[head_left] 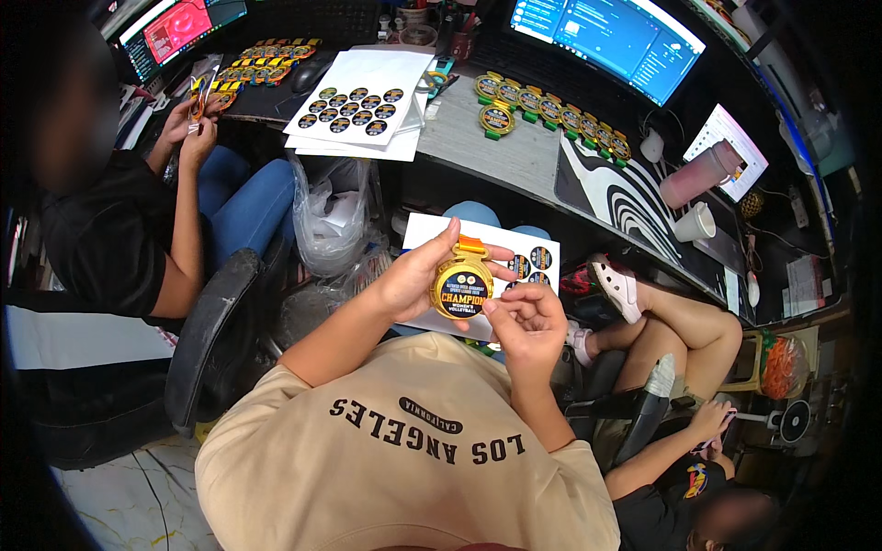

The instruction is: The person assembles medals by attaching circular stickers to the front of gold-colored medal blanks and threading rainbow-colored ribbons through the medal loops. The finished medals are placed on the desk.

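A round gold medal with a dark printed disc on its face and a red-orange ribbon at its top is held over my lap. My left hand grips it from the left, with its thumb by the ribbon and its fingers behind. At the lower right rim, my right hand has its fingers curled and its thumb tip against the edge. Beneath both hands, a white sheet lies on my lap. Round dark stickers show on its right part; the medal and my hands hide the rest.
On the grey desk lie a row of gold medals with green ribbons and a stack of sticker sheets. A pink tumbler and white cup stand right. A plastic bag hangs left. Co-workers sit on both sides.
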Tool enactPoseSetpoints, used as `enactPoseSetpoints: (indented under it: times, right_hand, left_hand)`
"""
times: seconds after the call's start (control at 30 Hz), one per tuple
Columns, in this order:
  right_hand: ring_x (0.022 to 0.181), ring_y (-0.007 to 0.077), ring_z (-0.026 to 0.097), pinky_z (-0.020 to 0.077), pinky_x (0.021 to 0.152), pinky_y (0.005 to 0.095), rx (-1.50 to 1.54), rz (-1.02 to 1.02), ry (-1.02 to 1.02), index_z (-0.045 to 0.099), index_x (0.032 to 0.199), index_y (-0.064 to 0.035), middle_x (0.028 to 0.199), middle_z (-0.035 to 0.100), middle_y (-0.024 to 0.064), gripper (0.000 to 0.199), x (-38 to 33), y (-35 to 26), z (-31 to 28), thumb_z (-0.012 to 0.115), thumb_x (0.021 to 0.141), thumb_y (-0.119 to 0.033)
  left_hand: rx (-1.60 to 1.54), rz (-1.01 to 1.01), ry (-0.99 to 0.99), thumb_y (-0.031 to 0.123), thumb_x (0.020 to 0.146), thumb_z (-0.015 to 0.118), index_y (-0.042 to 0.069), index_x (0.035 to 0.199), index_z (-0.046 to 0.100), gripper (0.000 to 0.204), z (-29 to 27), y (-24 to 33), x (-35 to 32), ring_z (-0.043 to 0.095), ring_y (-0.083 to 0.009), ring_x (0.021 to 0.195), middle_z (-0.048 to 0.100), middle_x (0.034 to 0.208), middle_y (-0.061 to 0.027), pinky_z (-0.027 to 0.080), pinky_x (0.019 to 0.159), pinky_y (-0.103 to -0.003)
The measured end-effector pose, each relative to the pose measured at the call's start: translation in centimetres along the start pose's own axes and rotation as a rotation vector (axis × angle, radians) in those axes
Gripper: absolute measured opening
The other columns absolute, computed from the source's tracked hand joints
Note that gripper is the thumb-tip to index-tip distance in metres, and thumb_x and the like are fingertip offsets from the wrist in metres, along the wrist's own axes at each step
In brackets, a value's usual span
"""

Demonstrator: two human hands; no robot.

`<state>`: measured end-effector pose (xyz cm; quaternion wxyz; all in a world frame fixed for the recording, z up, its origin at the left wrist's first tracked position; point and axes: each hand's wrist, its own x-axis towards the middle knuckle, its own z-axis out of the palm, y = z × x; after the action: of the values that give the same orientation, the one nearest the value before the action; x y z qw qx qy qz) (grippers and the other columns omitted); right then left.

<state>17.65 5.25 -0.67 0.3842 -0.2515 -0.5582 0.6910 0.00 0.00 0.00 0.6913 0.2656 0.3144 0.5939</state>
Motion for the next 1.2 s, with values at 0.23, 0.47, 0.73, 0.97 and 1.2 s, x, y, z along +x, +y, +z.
enactPoseSetpoints:
  times: [0.23,0.47,0.73,0.97,1.2]
  right_hand:
    - [0.075,0.0062,0.063,0.0462,0.063,0.0153,0.027,-0.042,0.002,0.055,0.099,0.0013,0.087,0.064,0.006,0.022,0.18,0.03,0.16,0.068,0.083,0.009]
    - [0.074,0.0062,0.063,0.0457,0.062,0.0154,0.028,-0.029,0.014,0.055,0.098,0.0014,0.087,0.064,0.0061,0.021,0.07,-0.12,0.3,0.068,0.083,0.009]
    - [0.075,0.0069,0.063,0.0468,0.062,0.0163,0.036,-0.038,0.017,0.055,0.098,0.0018,0.088,0.064,0.007,0.021,0.11,0.07,0.3,0.068,0.083,0.009]
    - [0.075,0.0075,0.063,0.0471,0.063,0.0166,0.052,-0.05,0.003,0.054,0.098,0.0022,0.089,0.064,0.0076,0.021,0.17,0.15,0.34,0.067,0.083,0.01]
    - [0.062,0.0038,0.058,0.0407,0.046,0.0153,0.006,-0.064,0.036,0.054,0.096,0.0,0.08,0.064,0.0057,0.02,0.31,0.39,0.58,0.069,0.083,0.005]
  left_hand:
    - [0.022,0.02,-0.003,0.063,0.097,0.022,-0.001,0.136,0.045,0.078,0.16,-0.16,0.1,0.069,-0.0246,0.097,0.06,0.124,-0.0188,0.062,0.056,-0.031]
    - [0.024,0.028,-0.002,0.063,0.097,0.021,-0.002,0.136,0.045,0.079,0.31,-0.17,0.05,0.07,-0.0234,0.095,0.062,0.12,-0.0185,0.062,0.057,-0.031]
    - [0.022,0.039,0.025,0.062,0.098,0.02,-0.002,0.136,0.045,0.078,0.5,-0.19,0.03,0.07,-0.0236,0.095,0.063,0.119,-0.0193,0.062,0.058,-0.03]
    - [0.035,0.041,0.008,0.061,0.098,0.02,-0.002,0.136,0.045,0.078,0.38,-0.22,-0.06,0.069,-0.0232,0.096,0.063,0.118,-0.0199,0.063,0.06,-0.031]
    - [0.073,0.061,0.018,0.059,0.099,0.018,-0.002,0.137,0.044,0.076,0.39,-0.32,-0.13,0.068,-0.0233,0.098,0.061,0.121,-0.0206,0.062,0.06,-0.03]
